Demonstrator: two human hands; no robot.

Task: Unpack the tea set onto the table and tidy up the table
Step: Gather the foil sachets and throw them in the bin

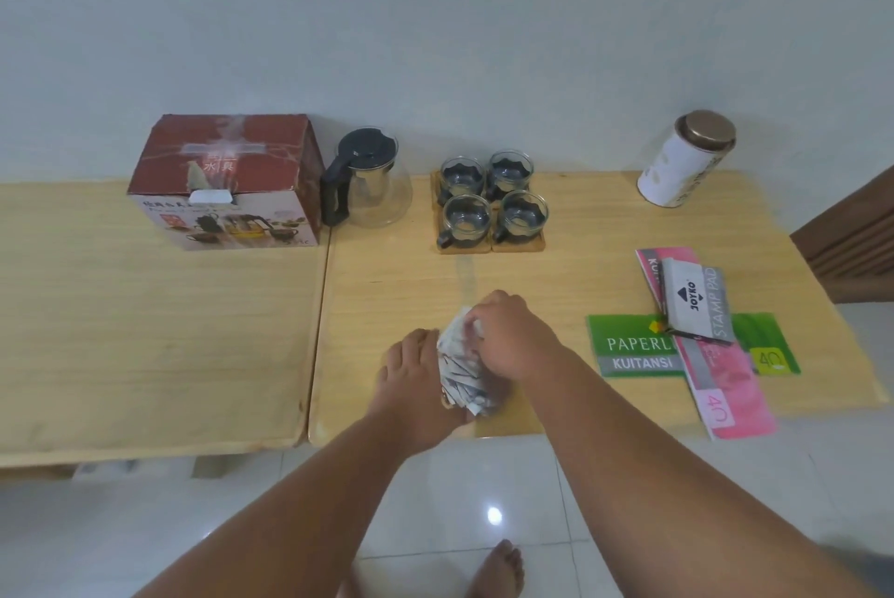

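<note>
- Pale wall and white floor tiles frame two light wooden tables pushed edge to edge; both hands work at the near edge of the right-hand table (556, 268).
- The left hand (416, 375) is cupped against a wad of crumpled paper (459, 372), its fingers curled round the wad's side and underside.
- The right hand (513, 336) bears down on the wad from above, its fingertips dug into the folds.
- The tea set is already out. The glass teapot (372, 181) stands well beyond the left hand, and the four cups (491, 198) sit on wooden coasters straight beyond both hands.
- The red box (227, 181) stands shut, far off past the left hand, just beside the teapot.
- I judge the step in hand to be gathering the packing paper.
- To do it well, squeeze the wad tight between both palms so no loose strip trails, then lift it straight up.
- Avoid sweeping it forward, as that would carry it toward the cups.
- Check the table edge under the left wrist for stray scraps.
- To the right of the right hand lie a green receipt book (638, 346), a pink booklet (725, 380) and a stamp pad box (692, 297), loosely crossed and not yet squared up.
</note>
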